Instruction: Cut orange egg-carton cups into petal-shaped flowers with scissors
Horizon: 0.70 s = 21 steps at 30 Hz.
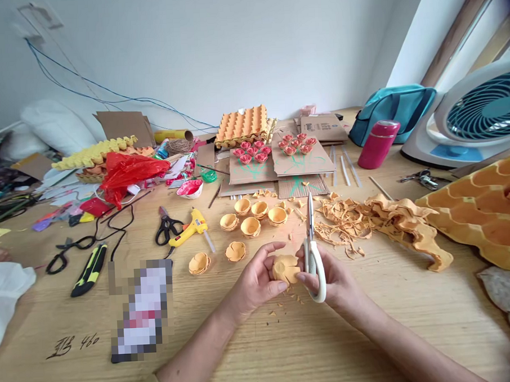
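My left hand [256,278] is closed around a small orange egg-carton cup [285,268] cut into a flower shape, held just above the wooden table [261,337]. My right hand [330,275] grips white-handled scissors [312,245], blades shut and pointing up and away, and its fingertips also touch the cup. Small orange crumbs lie on the table under both hands. Several finished orange cups [251,216] sit in a cluster just beyond my hands, with two more [218,257] to the left.
A heap of orange carton scraps [378,222] and a cut egg tray [488,209] lie right. A yellow glue gun [191,226], black scissors [167,226], a utility knife [89,270] and cables lie left. Cardboard with red flowers [279,156], a red bottle [377,144] and a fan [480,113] stand behind.
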Each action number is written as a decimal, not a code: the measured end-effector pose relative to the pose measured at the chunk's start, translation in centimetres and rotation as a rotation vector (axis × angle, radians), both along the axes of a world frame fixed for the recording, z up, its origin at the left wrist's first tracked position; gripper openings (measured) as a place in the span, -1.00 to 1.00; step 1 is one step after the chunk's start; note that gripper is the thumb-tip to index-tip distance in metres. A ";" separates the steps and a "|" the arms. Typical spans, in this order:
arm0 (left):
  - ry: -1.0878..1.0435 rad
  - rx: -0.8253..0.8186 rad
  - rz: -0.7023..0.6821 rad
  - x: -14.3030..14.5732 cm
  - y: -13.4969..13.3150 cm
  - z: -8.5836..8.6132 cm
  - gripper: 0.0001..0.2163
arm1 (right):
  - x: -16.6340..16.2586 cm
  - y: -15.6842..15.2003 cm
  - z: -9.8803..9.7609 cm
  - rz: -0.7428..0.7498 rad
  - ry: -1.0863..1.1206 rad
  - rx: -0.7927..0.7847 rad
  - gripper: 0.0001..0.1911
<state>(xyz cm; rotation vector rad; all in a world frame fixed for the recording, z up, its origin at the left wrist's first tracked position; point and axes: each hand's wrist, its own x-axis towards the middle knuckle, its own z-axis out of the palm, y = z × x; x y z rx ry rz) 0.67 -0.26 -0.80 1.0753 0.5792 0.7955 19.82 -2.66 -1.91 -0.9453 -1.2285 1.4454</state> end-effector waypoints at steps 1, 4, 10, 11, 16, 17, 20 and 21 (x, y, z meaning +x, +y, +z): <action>-0.026 -0.029 0.011 0.1 -0.1 0.1 -0.39 | -0.1 -0.1 -0.1 -0.008 -0.013 0.018 -0.62; -0.069 -0.094 0.086 0.8 -0.6 0.1 -0.40 | -0.3 -0.4 -0.2 -0.033 -0.085 0.099 -0.67; -0.092 -0.145 0.288 1.1 -0.7 0.2 -0.46 | 0.0 -0.5 1.3 -0.050 -0.327 0.204 -0.78; -0.102 -0.144 0.324 1.0 -0.6 0.3 -0.47 | 0.1 -0.5 1.5 -0.044 -0.369 0.213 -0.78; -0.206 -0.178 0.429 0.5 -0.1 0.3 -0.49 | 0.2 -0.4 1.7 0.040 -0.573 0.216 -0.68; -0.220 -0.185 0.445 0.4 -0.1 0.3 -0.49 | 0.2 -0.5 1.6 0.056 -0.612 0.218 -0.68; -0.254 -0.189 0.477 0.3 -0.1 0.3 -0.48 | 0.0 -0.7 1.5 0.108 -0.682 0.226 -0.67; -0.265 -0.187 0.481 0.3 -0.2 0.4 -0.47 | -0.1 -0.8 1.4 0.125 -0.697 0.229 -0.67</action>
